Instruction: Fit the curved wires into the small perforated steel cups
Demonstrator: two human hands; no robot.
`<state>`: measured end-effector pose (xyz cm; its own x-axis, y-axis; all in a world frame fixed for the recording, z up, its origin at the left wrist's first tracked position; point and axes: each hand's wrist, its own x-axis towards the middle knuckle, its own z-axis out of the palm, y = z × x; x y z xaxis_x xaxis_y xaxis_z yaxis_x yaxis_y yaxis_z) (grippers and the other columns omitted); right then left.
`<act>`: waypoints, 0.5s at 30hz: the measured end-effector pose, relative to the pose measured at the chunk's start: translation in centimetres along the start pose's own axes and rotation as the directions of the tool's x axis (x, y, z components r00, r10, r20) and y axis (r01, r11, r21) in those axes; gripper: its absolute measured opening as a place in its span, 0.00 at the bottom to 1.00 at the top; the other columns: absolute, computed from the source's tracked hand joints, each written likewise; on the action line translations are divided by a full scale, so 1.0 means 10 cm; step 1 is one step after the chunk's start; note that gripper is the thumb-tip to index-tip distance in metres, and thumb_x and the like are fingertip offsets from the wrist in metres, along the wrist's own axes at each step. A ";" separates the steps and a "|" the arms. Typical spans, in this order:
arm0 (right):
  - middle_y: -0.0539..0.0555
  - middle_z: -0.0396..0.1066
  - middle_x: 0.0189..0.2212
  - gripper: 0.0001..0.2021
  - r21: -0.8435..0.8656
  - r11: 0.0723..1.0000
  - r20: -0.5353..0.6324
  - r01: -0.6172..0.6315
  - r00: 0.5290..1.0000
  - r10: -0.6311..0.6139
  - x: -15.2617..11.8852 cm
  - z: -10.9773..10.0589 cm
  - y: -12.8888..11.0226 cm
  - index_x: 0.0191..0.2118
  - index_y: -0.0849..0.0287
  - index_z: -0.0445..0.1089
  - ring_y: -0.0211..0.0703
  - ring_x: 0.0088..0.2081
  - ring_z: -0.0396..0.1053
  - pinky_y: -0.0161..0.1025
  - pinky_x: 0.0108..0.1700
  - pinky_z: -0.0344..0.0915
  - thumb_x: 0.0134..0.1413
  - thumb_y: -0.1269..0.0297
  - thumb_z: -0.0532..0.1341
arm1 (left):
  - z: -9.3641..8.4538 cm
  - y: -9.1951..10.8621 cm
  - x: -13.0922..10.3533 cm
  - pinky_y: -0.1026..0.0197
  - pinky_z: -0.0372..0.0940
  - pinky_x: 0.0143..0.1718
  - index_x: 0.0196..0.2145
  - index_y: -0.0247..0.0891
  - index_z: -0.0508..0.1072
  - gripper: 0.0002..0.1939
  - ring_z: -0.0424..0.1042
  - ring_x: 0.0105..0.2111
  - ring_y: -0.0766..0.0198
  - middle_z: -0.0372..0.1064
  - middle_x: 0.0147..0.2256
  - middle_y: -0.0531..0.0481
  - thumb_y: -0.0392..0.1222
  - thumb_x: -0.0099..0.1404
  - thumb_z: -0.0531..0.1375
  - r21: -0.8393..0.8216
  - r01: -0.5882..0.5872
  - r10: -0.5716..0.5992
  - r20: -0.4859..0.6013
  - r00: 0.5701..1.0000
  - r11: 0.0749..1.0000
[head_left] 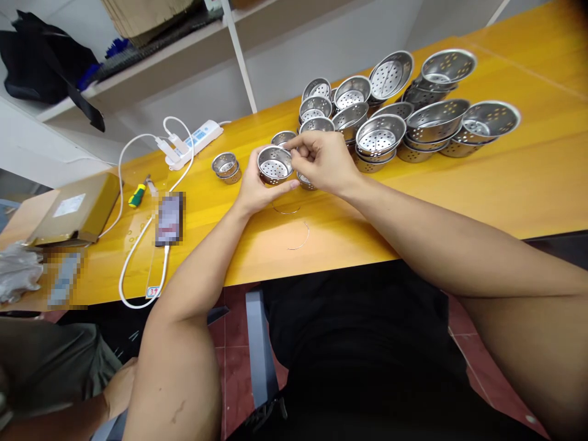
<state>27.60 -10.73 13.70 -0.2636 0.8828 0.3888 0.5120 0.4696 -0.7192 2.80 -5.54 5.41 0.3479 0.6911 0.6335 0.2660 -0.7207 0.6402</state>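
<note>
My left hand (254, 191) is wrapped round a small perforated metal cup (275, 168), tilted with its open top towards me. At the cup's right rim, my right hand (319, 160) has thumb and forefinger pinched together; what lies between the fingertips is too small to make out. Just behind these hands stand more perforated cups (283, 138), one of them partly hidden by the right hand. Thin curved wires (303, 240) lie on the table in front of the hands. Left of my left hand sits a short stack of small cups (226, 168).
Several stacks of perforated metal cups (380, 136) crowd the right of the yellow table (358, 236). To the left are a power strip (195, 144), a cabled phone (169, 219), a green-and-yellow-handled tool (137, 195) and a cardboard box (76, 211). Another person's leg (50, 367) is at lower left.
</note>
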 end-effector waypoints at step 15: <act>0.59 0.85 0.43 0.22 -0.049 0.999 -0.044 -0.021 0.999 0.019 -0.01 0.07 -0.03 0.72 0.54 0.87 0.62 0.48 0.83 0.57 0.58 0.84 0.87 0.50 0.67 | 0.00 -0.10 0.01 0.31 0.81 0.79 0.78 0.55 0.65 0.58 0.88 0.71 0.42 0.80 0.70 0.41 0.88 0.68 0.78 0.012 0.004 -0.004 0.031 1.000 1.000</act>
<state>26.93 -11.00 13.48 -0.2181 0.8902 0.4000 0.5568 0.4501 -0.6981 2.60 -4.78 4.82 0.3744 0.6921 0.6171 0.2784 -0.7187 0.6372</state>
